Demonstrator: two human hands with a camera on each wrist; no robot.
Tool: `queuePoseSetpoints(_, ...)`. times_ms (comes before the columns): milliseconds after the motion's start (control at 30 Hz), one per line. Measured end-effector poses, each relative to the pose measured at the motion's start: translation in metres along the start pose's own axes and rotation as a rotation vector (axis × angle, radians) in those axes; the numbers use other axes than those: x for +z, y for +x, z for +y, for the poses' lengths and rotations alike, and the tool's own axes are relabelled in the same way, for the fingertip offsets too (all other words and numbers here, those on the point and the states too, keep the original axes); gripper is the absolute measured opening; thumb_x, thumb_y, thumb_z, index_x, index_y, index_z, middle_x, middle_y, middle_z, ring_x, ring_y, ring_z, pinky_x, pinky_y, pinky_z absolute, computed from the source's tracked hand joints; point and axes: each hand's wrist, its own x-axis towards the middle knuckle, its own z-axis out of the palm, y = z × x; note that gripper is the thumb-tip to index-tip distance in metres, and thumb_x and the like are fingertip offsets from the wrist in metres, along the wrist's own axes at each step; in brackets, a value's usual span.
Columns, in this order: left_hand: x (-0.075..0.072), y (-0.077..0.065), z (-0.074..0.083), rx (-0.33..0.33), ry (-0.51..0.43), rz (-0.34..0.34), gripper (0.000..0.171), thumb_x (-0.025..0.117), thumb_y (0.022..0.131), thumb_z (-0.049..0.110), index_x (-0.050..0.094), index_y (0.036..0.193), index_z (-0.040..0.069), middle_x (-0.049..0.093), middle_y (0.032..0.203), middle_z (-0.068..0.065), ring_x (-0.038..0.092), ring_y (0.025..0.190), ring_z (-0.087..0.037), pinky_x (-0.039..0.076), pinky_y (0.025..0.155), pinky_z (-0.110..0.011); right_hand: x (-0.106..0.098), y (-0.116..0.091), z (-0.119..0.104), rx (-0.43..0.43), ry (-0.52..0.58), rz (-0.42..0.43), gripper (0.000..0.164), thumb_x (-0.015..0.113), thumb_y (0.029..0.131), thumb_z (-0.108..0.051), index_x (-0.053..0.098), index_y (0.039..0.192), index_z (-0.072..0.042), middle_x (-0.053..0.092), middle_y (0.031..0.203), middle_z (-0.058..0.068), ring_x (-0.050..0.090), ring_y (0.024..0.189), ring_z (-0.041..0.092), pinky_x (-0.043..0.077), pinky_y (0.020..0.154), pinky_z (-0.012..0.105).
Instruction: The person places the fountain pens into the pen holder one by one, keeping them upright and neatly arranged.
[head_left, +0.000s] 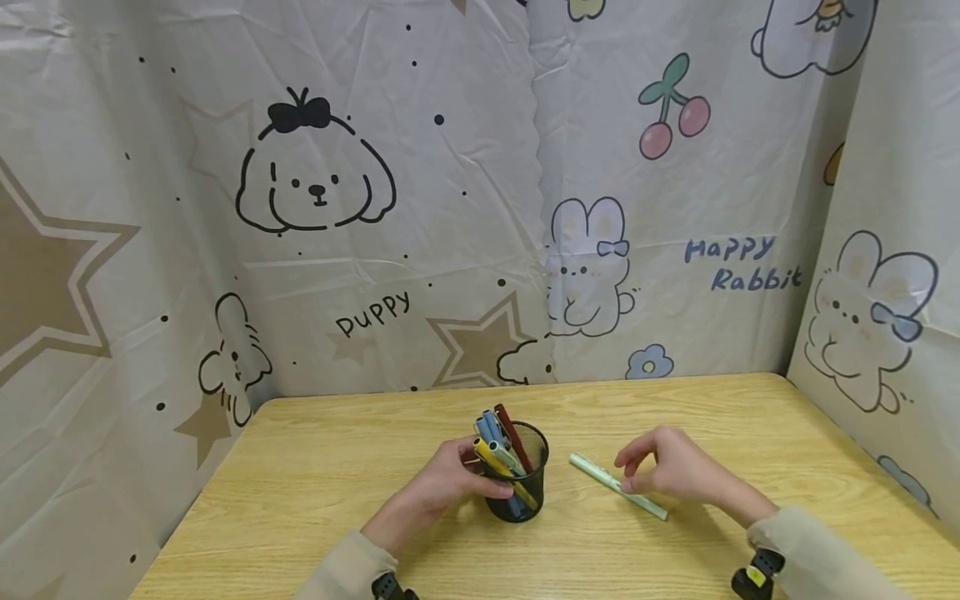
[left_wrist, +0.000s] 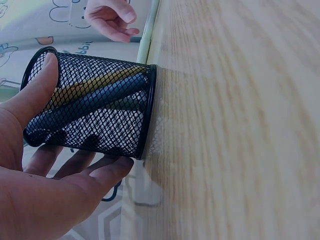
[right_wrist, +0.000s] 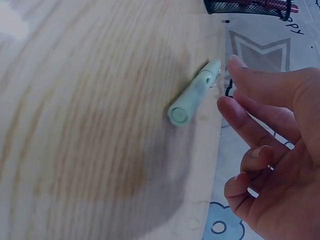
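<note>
My left hand (head_left: 444, 482) holds a black mesh pen cup (head_left: 534, 487) upright on the table, thumb on its near side and fingers around the left. Inside it lean several pens: a dark red pen (head_left: 513, 435), blue pens, a yellow pen and a pale green one. To the right of the cup lies a mint-green pen (head_left: 595, 471) on the tabletop. Just over that pen hovers my right hand (head_left: 671, 468), thumb and forefinger apart. The right wrist view shows a gap between the fingertips (right_wrist: 232, 107) and the green pen (right_wrist: 192, 100).
The wooden table (head_left: 330, 433) reaches back to a printed curtain (head_left: 465, 208) with puppy, rabbit and star drawings. The curtain also closes off the left and right sides. Dark wrist-worn devices sit at both cuffs.
</note>
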Motion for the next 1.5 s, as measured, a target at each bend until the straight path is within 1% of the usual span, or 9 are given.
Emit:
queuePoseSetpoints(200,0.000,0.001,-0.002,0.005,0.005,-0.004,0.062,0.091,0.077,-0.004,0.068,0.135,0.003,0.073,0.122,-0.006,0.066,0.116,-0.026,0.051,0.106,-0.045,0.004,0.000,0.007,0.004,-0.014,-0.011,0.027,0.092,0.080,-0.014,0.081,0.103,-0.006,0.072,0.082,-0.009,0.055,0.070,0.016,0.042,0.061,0.027)
queuePoseSetpoints(367,0.000,0.002,-0.002,-0.003,0.007,-0.007,0.061,0.091,0.078,-0.002,0.069,0.134,0.003,0.073,0.122,-0.007,0.065,0.117,-0.027,0.052,0.105,-0.044,0.007,0.000,0.011,0.010,-0.018,-0.022,0.025,0.093,0.079,-0.014,0.081,0.101,-0.008,0.071,0.081,-0.009,0.056,0.069,0.015,0.043,0.060,0.027)
queuePoseSetpoints(600,0.000,0.002,-0.002,-0.001,0.006,-0.009,0.062,0.091,0.077,-0.004,0.068,0.135,0.003,0.073,0.122,-0.007,0.065,0.118,-0.027,0.052,0.106,-0.045,0.009,0.001,0.013,0.011,0.024,-0.042,0.028,0.093,0.078,-0.012,0.081,0.103,-0.005,0.070,0.080,-0.006,0.056,0.067,0.014,0.045,0.059,0.025)
queuePoseSetpoints(733,0.000,0.003,-0.004,-0.006,0.007,-0.005,0.062,0.091,0.077,-0.003,0.068,0.134,0.003,0.073,0.122,-0.007,0.065,0.118,-0.027,0.051,0.107,-0.046,0.010,0.003,0.014,-0.002,0.055,-0.058,0.027,0.093,0.079,-0.012,0.081,0.102,-0.005,0.070,0.080,-0.004,0.058,0.068,0.013,0.045,0.059,0.024)
queuePoseSetpoints(900,0.000,0.004,-0.005,-0.010,0.001,-0.007,0.061,0.092,0.077,-0.001,0.069,0.133,0.004,0.073,0.122,-0.007,0.065,0.118,-0.027,0.050,0.107,-0.046,0.011,0.004,0.016,-0.001,0.066,-0.060,0.025,0.094,0.078,-0.011,0.082,0.100,-0.006,0.069,0.078,-0.004,0.059,0.068,0.013,0.046,0.059,0.024)
queuePoseSetpoints(1033,-0.001,0.005,-0.005,-0.005,-0.004,-0.011,0.060,0.092,0.077,-0.001,0.070,0.132,0.005,0.073,0.122,-0.007,0.065,0.117,-0.027,0.050,0.107,-0.045,0.012,0.005,0.017,0.008,0.066,-0.058,0.024,0.094,0.078,-0.011,0.082,0.099,-0.006,0.068,0.076,-0.004,0.059,0.068,0.013,0.047,0.060,0.024)
queuePoseSetpoints(1200,-0.001,0.004,-0.004,0.003,0.005,-0.010,0.060,0.092,0.077,-0.002,0.069,0.133,0.004,0.073,0.122,-0.007,0.066,0.117,-0.027,0.049,0.108,-0.046,0.012,0.006,0.018,0.008,0.070,-0.062,0.023,0.093,0.079,-0.011,0.082,0.098,-0.006,0.067,0.076,-0.003,0.059,0.067,0.012,0.048,0.060,0.024)
queuePoseSetpoints(1500,-0.001,0.002,-0.002,0.008,-0.003,-0.014,0.061,0.091,0.077,-0.003,0.069,0.134,0.004,0.073,0.123,-0.006,0.066,0.117,-0.026,0.050,0.107,-0.044,0.009,0.005,0.020,-0.006,0.041,-0.076,0.019,0.091,0.080,-0.011,0.082,0.096,-0.008,0.067,0.075,-0.007,0.058,0.068,0.009,0.048,0.063,0.024)
